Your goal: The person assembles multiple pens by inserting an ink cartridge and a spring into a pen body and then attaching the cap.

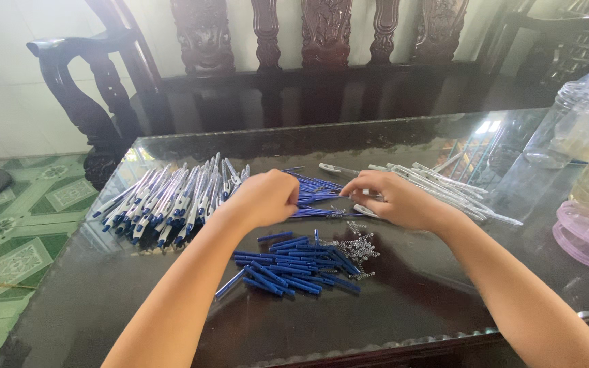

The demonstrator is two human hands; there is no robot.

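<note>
Blue thin plastic ink refills (311, 191) lie fanned on the dark glass tabletop (410, 300), light, slightly bendy, best pinched mid-shaft. Left hand (264, 197) is curled over them; whether it grips any I cannot tell. Right hand (393, 200) pinches a clear pen barrel (365, 210). Clear plastic jars (581, 119) stand right, contents unclear.

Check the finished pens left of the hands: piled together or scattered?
Piled together: the finished pens lie side by side, roughly parallel, in one heap on the table.
</note>
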